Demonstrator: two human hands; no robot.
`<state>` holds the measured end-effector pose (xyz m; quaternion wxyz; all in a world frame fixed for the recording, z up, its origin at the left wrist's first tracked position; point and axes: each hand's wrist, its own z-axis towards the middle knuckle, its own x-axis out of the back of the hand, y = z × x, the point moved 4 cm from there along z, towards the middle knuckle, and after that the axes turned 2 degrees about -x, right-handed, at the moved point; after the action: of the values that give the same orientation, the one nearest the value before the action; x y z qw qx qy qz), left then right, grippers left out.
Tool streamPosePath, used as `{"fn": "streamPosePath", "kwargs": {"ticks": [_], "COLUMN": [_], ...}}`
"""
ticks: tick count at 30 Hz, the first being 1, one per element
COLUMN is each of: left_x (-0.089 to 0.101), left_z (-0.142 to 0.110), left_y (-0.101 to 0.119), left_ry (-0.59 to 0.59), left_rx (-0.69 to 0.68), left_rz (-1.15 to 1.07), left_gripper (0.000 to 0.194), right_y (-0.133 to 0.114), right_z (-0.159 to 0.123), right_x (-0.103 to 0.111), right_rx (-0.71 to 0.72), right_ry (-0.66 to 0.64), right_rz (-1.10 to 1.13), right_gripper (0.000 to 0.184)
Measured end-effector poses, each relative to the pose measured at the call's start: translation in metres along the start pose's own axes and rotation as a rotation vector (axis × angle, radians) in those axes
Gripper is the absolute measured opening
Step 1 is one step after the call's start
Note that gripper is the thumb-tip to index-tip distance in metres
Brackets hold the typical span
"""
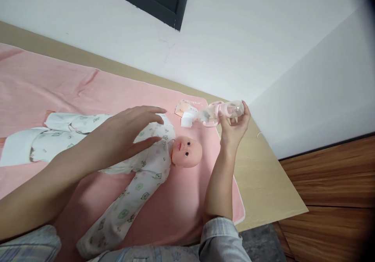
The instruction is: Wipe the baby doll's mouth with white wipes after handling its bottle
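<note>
Bottle of clear plastic with pink handles (217, 112) is held in the right hand (233, 127), domed cover (237, 108) apparently still on, apart from the bald plastic doll (152, 158), already dressed; the left hand (136, 127), fingers spread, hangs above its chest.

Doll (155, 160): tummy partly hidden behind left hand (134, 127) and forearm (52, 187); one foot (2, 141) cut off at left.
Bottle (224, 109): left end blurry.
Right hand (234, 131): some fingers partly hidden by the bottle.
Letters (191, 102): too small to read.
Dark frame (172, 4): cut off up top.
</note>
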<state>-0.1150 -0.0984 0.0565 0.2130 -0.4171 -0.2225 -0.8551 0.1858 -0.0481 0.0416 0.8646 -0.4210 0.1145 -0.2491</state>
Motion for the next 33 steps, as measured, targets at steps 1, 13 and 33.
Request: {"fn": "streamPosePath", "kwargs": {"ticks": [1, 13, 33], "left_x": [0.001, -0.012, 0.005], "left_z": [0.002, 0.007, -0.010], "left_y": [0.001, -0.005, -0.117], "left_ry": [0.033, 0.186, 0.278], "left_rx": [0.023, 0.214, 0.618], "left_rz": [0.011, -0.004, 0.133], "left_gripper": [0.023, 0.057, 0.061], "right_y": [-0.011, -0.068, 0.053], "right_z": [-0.007, -0.100, -0.004], "right_x": [-0.010, -0.098, -0.019], "right_rx": [0.000, -0.090, -0.218], "right_ry": [-0.057, -0.439, -0.034], "right_rz": [0.024, 0.283, -0.010], "right_gripper": [0.084, 0.083, 0.075]}}
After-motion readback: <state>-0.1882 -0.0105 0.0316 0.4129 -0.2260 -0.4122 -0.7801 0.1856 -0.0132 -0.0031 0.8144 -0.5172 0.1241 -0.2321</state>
